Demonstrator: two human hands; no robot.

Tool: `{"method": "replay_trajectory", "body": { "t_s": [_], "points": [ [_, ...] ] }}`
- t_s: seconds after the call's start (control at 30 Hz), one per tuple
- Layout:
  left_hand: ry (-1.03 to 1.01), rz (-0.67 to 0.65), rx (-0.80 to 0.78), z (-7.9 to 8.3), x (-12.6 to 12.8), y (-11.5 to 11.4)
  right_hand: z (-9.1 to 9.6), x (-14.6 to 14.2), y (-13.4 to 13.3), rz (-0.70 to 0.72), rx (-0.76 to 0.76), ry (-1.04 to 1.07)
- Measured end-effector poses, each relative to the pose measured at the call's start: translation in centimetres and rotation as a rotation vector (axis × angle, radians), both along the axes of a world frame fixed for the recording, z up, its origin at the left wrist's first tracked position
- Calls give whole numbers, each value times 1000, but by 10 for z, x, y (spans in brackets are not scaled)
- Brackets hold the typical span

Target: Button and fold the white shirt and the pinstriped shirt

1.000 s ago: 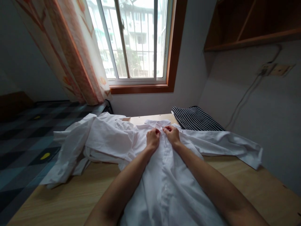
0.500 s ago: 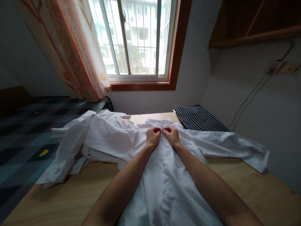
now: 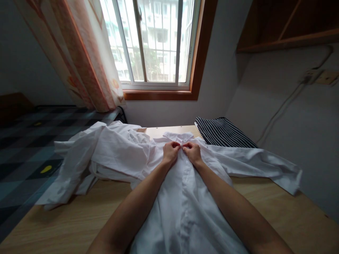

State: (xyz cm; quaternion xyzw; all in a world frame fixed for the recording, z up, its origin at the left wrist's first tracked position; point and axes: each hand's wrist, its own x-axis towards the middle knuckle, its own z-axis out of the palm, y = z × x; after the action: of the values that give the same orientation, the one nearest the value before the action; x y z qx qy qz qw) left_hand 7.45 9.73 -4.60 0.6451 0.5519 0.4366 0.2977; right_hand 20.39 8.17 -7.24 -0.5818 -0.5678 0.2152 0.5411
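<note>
A white button-up shirt (image 3: 172,204) lies front up along the wooden table (image 3: 106,211), its collar (image 3: 178,136) toward the window and one sleeve stretched out to the right. Just below the collar, my left hand (image 3: 171,151) pinches the front placket from the left. My right hand (image 3: 192,151) pinches it from the right, its fingertips almost touching the left ones. The button between the fingertips is too small to make out. More white garments (image 3: 120,150) lie rumpled to the left, with a sleeve hanging toward the table's left side.
A folded black-and-white striped cloth (image 3: 224,132) lies at the table's back right. On the left stands a bed with a checked cover (image 3: 21,151). A window with a brown frame (image 3: 161,95) and a curtain (image 3: 87,60) are ahead; a shelf (image 3: 288,44) hangs at upper right.
Both hands stay at the placket below the collar, with the fingertips shifted slightly closer together. The view has moved a little; the shirt lies as before.
</note>
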Motion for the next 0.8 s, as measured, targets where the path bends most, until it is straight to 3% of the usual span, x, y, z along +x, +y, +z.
{"method": "replay_trajectory", "body": {
  "t_s": [0.53,0.63,0.8],
  "points": [
    [-196,-83,-24,-15,-4,10,2,12,10,266,-159,426],
    [-148,-79,-25,-13,-5,10,1,11,10,235,-135,340],
    [-61,-68,-48,-3,-6,5,3,1,3,62,-44,31]
  ]
}}
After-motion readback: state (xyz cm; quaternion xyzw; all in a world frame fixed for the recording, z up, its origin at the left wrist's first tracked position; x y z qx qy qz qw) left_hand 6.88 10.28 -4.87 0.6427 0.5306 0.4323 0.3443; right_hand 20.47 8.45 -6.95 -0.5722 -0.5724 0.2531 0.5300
